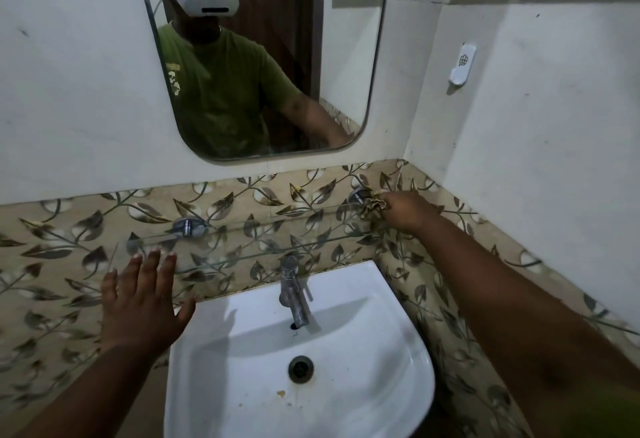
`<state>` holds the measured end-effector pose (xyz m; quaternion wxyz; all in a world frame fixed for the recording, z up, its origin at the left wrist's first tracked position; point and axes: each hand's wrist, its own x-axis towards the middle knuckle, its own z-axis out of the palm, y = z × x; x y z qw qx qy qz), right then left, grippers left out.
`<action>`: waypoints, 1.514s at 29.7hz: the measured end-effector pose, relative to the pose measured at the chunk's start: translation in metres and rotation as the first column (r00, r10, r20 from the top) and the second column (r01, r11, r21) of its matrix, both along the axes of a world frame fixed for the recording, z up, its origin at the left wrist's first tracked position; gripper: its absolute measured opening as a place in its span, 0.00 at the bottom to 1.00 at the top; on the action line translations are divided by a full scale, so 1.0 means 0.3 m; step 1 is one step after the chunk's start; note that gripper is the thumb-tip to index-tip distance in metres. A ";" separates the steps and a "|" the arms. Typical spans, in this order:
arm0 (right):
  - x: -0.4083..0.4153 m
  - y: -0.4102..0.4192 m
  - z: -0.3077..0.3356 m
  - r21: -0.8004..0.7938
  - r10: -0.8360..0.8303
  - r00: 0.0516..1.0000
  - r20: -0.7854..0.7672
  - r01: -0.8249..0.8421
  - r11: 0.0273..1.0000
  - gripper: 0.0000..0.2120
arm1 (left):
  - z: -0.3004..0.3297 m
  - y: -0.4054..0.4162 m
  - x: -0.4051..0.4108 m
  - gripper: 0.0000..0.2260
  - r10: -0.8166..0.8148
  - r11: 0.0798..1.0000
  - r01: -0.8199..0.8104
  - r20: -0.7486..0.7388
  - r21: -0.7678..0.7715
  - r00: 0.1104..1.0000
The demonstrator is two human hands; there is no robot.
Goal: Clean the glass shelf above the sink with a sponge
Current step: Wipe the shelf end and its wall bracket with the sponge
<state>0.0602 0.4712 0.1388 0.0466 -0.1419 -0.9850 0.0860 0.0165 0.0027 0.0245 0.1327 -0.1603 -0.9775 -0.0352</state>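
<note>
A clear glass shelf (242, 242) runs along the leaf-patterned wall above the white sink (363, 299), held by two chrome brackets. My right hand (407, 210) is at the shelf's far right end beside the right bracket (358, 195), closed around a crumpled yellowish sponge (372, 207) that presses on the glass. My left hand (142, 302) hovers with fingers spread at the shelf's left end, fingertips near its front edge, holding nothing. The left bracket (188, 226) lies just beyond those fingertips.
A chrome tap (294, 294) rises from the sink's back rim just under the shelf. A mirror (263, 56) hangs above and reflects a person in a green shirt. A white holder (462, 63) is fixed on the right wall, which meets the shelf's end at the corner.
</note>
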 end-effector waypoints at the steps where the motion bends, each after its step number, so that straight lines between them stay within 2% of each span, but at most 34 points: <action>1: 0.010 -0.013 -0.014 0.014 0.009 1.000 -0.029 -0.008 1.000 0.14 | 0.003 0.000 -0.003 0.40 0.001 1.000 -0.001 -0.008 0.002 1.000; 6: 0.049 -0.033 -0.075 0.011 0.089 0.988 -0.123 -0.089 0.996 0.18 | -0.003 -0.008 0.001 0.40 0.005 1.000 -0.005 -0.017 -0.010 1.000; 10: 0.087 -0.015 -0.092 0.063 0.174 0.978 -0.118 -0.167 0.984 0.12 | -0.006 -0.006 0.010 0.40 0.011 1.000 -0.011 0.001 -0.018 1.000; 14: 0.129 -0.004 -0.128 0.057 0.163 0.982 -0.100 -0.157 0.986 0.09 | -0.003 -0.008 0.011 0.39 0.011 1.000 -0.011 -0.001 -0.028 1.000; 16: 0.162 -0.021 -0.163 -0.058 0.109 0.985 -0.137 -0.117 0.991 0.16 | 0.000 -0.013 0.007 0.39 0.016 0.999 -0.016 -0.003 -0.031 1.000; 18: 0.208 -0.035 -0.219 -0.286 0.006 0.983 -0.183 -0.059 0.956 0.24 | -0.002 -0.017 0.004 0.39 0.016 1.000 -0.016 -0.005 -0.026 1.000; 20: 0.249 -0.031 -0.287 -0.390 -0.113 0.977 -0.182 0.034 0.920 0.20 | -0.005 -0.016 0.004 0.40 0.016 1.000 -0.016 -0.001 -0.023 1.000; 22: 0.261 -0.018 -0.332 -0.402 -0.220 0.959 -0.180 0.132 0.906 0.13 | -0.007 -0.014 0.001 0.40 0.017 1.000 -0.017 0.000 -0.024 1.000; 26: 0.215 0.014 -0.317 -0.343 -0.397 0.893 -0.212 0.313 0.886 0.16 | -0.007 -0.016 -0.006 0.40 0.018 1.000 -0.018 -0.002 -0.015 1.000; 32: 0.169 0.009 -0.223 -0.289 -0.415 0.854 -0.316 0.330 0.899 0.11 | -0.009 -0.010 -0.003 0.40 0.014 1.000 -0.014 0.000 -0.017 1.000; 35: 0.139 -0.006 -0.184 -0.368 -0.499 0.796 -0.343 0.375 0.851 0.08 | -0.003 -0.008 -0.002 0.40 0.013 1.000 -0.013 -0.006 -0.015 1.000; 38: 0.099 -0.028 -0.102 -0.428 -0.512 0.758 -0.403 0.339 0.838 0.10 | 0.000 -0.004 -0.003 0.40 0.010 1.000 -0.010 -0.011 -0.020 1.000; 40: 0.069 -0.035 -0.015 -0.396 -0.481 0.738 -0.473 0.310 0.865 0.11 | -0.001 -0.006 -0.003 0.40 0.011 1.000 -0.011 -0.015 -0.024 1.000; 42: 0.038 -0.027 0.075 -0.289 -0.422 0.743 -0.520 0.312 0.905 0.11 | 0.001 -0.008 -0.007 0.40 0.013 1.000 -0.013 -0.020 -0.023 1.000; 45: -0.003 -0.026 0.126 -0.042 -0.265 0.842 -0.470 0.278 0.960 0.06 | 0.005 -0.014 -0.012 0.40 0.023 0.999 -0.024 -0.039 -0.027 0.999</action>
